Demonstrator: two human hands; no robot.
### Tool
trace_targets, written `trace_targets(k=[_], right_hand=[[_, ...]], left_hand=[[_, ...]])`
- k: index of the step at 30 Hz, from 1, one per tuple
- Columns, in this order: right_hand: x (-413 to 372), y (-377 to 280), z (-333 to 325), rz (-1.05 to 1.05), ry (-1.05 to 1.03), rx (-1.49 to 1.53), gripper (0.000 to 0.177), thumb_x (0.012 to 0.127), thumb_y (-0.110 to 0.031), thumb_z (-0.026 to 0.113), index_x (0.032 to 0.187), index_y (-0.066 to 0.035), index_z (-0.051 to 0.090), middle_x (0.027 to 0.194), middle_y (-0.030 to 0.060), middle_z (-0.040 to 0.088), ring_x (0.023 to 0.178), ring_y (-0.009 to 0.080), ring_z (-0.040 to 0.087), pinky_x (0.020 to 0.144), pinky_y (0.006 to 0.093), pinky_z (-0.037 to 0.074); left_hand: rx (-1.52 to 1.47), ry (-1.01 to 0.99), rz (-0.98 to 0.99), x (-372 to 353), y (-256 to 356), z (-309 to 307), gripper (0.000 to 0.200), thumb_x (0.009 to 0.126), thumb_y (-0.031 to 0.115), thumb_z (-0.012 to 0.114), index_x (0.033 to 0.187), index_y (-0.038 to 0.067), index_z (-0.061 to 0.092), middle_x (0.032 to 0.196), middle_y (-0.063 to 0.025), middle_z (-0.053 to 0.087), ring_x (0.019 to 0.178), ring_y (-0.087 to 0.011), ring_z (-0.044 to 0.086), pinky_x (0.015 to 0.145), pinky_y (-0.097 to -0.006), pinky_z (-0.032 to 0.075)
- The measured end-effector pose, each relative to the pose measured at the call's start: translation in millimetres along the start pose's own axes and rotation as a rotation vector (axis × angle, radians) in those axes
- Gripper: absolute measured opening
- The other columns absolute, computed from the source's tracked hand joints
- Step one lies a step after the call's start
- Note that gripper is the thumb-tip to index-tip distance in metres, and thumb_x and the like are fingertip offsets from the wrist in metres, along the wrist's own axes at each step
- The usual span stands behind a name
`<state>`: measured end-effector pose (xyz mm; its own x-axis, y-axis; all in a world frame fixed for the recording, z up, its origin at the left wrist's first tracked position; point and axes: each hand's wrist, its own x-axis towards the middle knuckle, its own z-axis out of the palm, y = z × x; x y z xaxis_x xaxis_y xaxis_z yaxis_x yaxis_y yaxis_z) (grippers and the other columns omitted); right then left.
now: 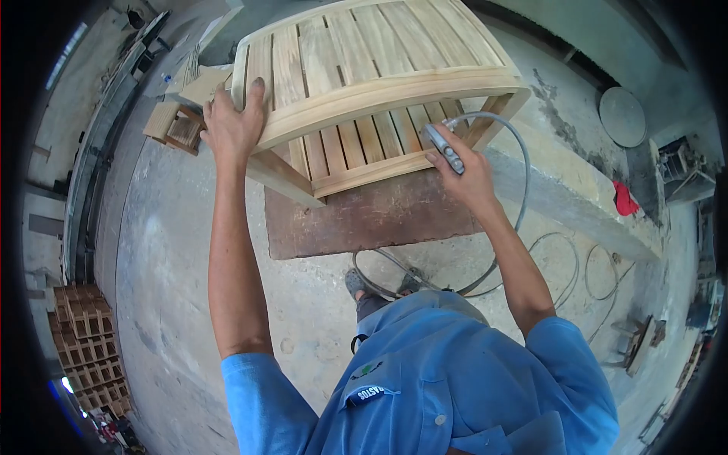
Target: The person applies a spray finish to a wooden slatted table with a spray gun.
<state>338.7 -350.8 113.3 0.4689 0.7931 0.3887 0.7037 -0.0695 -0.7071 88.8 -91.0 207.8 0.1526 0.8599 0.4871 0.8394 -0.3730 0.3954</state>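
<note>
A slatted wooden bench (341,53) with a lower slatted shelf (364,144) stands on a brown board (371,220). My left hand (233,125) grips the bench's left front corner, thumb on the top and fingers over the outer side. In my right hand (464,168) is a grey metal air tool (444,149), held near the shelf's right front. A grey hose (523,163) runs from the tool, curves to the right and drops to the floor. The underside of the bench top is mostly hidden.
A small wooden stool (173,127) stands at the left, and stacked wooden pieces (89,345) lie lower left. A concrete ledge (569,189) runs along the right, with a red cloth (626,199) on it. Coils of hose (557,262) lie on the floor near my feet.
</note>
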Motion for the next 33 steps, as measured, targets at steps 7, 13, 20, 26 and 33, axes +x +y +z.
trace_targets(k=[7,13,20,26,33], right_hand=[[-19.5,6.1,-5.5,0.061,-0.082,-0.057,0.048,0.084,-0.022,0.072,0.130,-0.017,0.059,0.109,0.0169,0.068,0.092,0.0350,0.068,0.077,0.0375,0.053],[-65.4,9.8,-24.8,-0.009,-0.088,0.031,0.048,0.082,-0.027,0.074,0.128,-0.019,0.060,0.097,0.0181,0.069,0.085,0.0354,0.068,0.075,0.0415,0.053],[-33.6,2.1,-20.3,0.099,-0.139,-0.009,0.048,0.082,-0.026,0.073,0.128,-0.018,0.061,0.102,0.0174,0.069,0.090,0.0374,0.067,0.077,0.0417,0.053],[16.5,-11.6,-0.4,0.021,-0.055,-0.070,0.047,0.084,-0.024,0.073,0.128,-0.017,0.060,0.104,0.0179,0.069,0.090,0.0356,0.068,0.076,0.0395,0.053],[27.4,-11.0,-7.3,0.071,-0.094,-0.172,0.047,0.084,-0.028,0.072,0.129,-0.020,0.060,0.103,0.0161,0.070,0.089,0.0358,0.068,0.074,0.0406,0.053]], left_hand=[[-0.001,-0.012,-0.018,6.0,-9.0,5.7,0.093,0.082,0.069,0.054,0.138,-0.005,0.044,0.139,-0.0310,0.045,0.138,-0.0441,0.031,0.109,-0.0608,0.022],[-0.036,-0.018,0.004,12.7,-17.9,12.3,0.095,0.081,0.069,0.054,0.139,-0.006,0.043,0.138,-0.0334,0.044,0.137,-0.0445,0.033,0.109,-0.0588,0.023],[-0.016,-0.023,0.004,7.0,-9.6,6.7,0.095,0.081,0.068,0.054,0.138,-0.006,0.043,0.138,-0.0332,0.045,0.137,-0.0438,0.034,0.108,-0.0591,0.024],[0.015,0.012,0.027,-0.3,-4.0,1.2,0.091,0.083,0.067,0.056,0.136,-0.007,0.045,0.133,-0.0300,0.050,0.127,-0.0415,0.047,0.106,-0.0490,0.035],[-0.031,0.006,0.045,-5.5,0.9,-3.0,0.091,0.084,0.065,0.057,0.135,-0.008,0.045,0.131,-0.0299,0.051,0.126,-0.0415,0.048,0.105,-0.0480,0.036]])
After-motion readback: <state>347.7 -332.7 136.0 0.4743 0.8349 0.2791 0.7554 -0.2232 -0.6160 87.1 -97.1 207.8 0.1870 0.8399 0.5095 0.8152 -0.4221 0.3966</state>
